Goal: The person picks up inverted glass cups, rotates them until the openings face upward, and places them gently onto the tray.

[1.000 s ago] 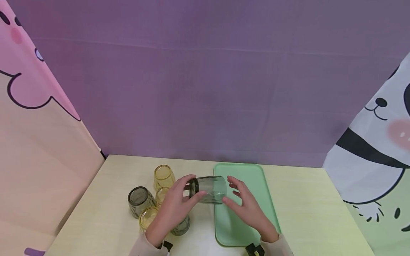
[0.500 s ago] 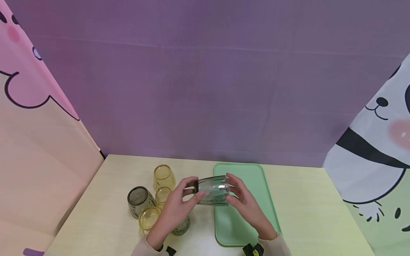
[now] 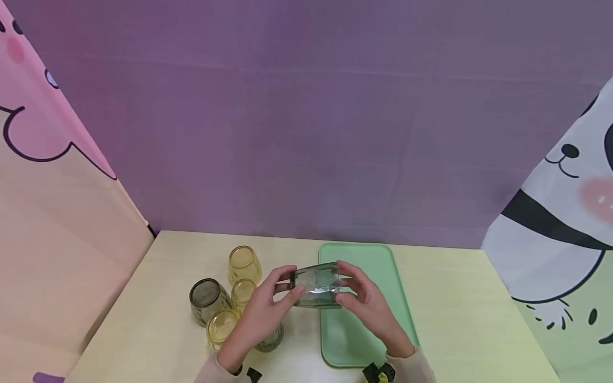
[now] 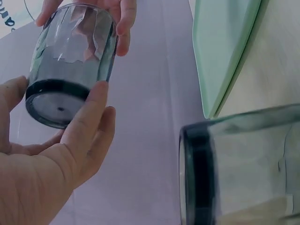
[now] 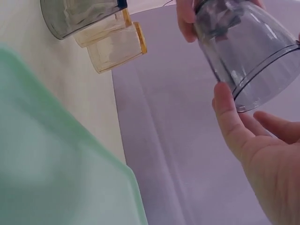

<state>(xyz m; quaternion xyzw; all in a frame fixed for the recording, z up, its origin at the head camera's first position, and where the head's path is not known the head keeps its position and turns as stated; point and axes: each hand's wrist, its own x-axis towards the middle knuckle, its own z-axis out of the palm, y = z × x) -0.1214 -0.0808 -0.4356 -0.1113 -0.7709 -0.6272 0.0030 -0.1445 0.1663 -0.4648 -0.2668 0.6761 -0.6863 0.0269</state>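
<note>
A grey glass (image 3: 317,287) hangs sideways above the counter (image 3: 462,314), left grip (image 3: 265,304) pinching its base, right grip (image 3: 369,304) its rim

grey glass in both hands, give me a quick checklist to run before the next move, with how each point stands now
1. Left hand gripping the grey glass at its base: ok.
2. Right hand holding the rim end: ok.
3. Grey glass upright: not ok, it is held on its side, base toward the left hand.
4. Grey glass set on the green tray: not ok, it is in the air.
5. Yellow glasses off the green tray: ok, three stand left of it.
6. Rim free of tiny chips: cannot tell.
</note>
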